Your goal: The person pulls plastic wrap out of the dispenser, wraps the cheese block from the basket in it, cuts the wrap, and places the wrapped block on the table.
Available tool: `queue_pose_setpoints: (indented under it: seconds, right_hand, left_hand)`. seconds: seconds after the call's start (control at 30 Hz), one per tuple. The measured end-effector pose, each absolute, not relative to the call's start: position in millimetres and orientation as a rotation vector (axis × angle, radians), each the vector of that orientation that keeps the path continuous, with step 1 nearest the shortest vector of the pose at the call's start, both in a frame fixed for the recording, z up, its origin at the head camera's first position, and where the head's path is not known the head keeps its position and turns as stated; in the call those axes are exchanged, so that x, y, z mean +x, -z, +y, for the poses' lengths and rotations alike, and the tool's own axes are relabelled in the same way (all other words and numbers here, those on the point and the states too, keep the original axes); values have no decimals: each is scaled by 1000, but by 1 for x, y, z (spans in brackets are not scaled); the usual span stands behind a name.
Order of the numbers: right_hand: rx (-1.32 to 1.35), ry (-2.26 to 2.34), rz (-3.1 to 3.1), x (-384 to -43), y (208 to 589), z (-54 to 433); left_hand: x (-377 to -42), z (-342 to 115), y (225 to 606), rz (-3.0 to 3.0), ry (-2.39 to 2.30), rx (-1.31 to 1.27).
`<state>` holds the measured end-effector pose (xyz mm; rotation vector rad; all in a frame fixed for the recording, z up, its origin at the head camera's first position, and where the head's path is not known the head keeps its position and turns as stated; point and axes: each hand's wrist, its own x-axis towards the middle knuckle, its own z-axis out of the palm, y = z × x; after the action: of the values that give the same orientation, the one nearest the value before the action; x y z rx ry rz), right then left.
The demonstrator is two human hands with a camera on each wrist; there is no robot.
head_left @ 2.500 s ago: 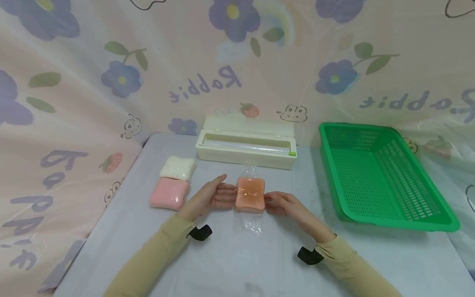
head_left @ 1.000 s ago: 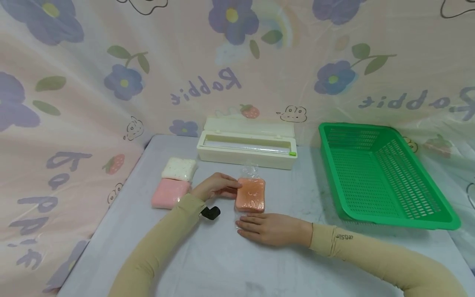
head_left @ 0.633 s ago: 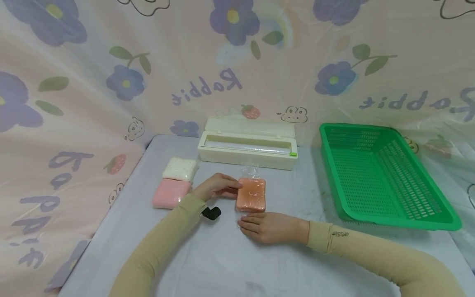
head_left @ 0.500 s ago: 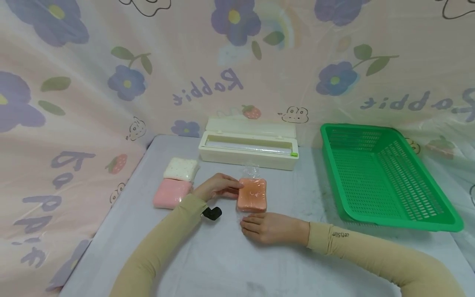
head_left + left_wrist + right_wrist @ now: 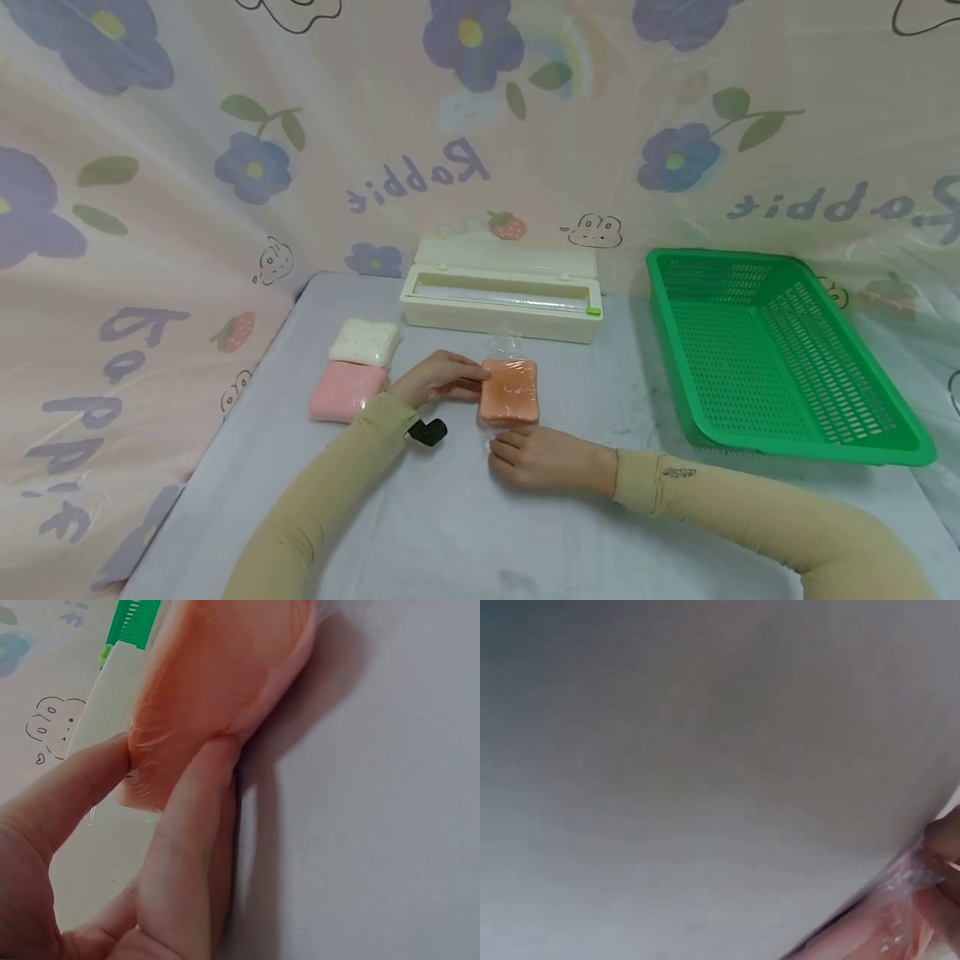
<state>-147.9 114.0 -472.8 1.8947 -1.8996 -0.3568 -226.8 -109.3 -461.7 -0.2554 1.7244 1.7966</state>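
An orange toast-shaped piece (image 5: 510, 393) with a small face lies on the table, wrapped in clear cling film. My left hand (image 5: 442, 377) pinches its left edge; in the left wrist view, thumb and finger press the wrapped orange piece (image 5: 202, 697) from two sides. At its near edge, the curled fingers of my right hand (image 5: 551, 460) hold the loose flap of film. In the right wrist view, crinkled cling film (image 5: 911, 889) shows at those fingers in the lower right corner. Another film flap (image 5: 506, 343) sticks out at the far edge.
Left of my left hand lie a pink wrapped piece (image 5: 347, 392) and a white speckled one (image 5: 365, 342). A cream film dispenser (image 5: 498, 323) with its lid up stands behind. At right is a green basket (image 5: 675, 367). A patterned curtain (image 5: 315, 100) hangs behind the table.
From the piece's right side, my right hand has come round to its near edge, and its fingers have curled onto the film. My left hand has gone from lying alongside to pinching the left edge.
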Motion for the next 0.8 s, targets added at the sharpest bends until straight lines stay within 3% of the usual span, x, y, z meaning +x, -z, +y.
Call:
queue_pose_setpoints:
  seconds: [0.33, 0.8]
  right_hand:
    - [1924, 243, -1925, -147, 463, 113]
    - [1593, -711, -2377, -153, 446, 114]
  left_hand:
    - [-225, -113, 462, 1725, -1813, -223]
    - [-226, -113, 463, 1711, -1839, -212]
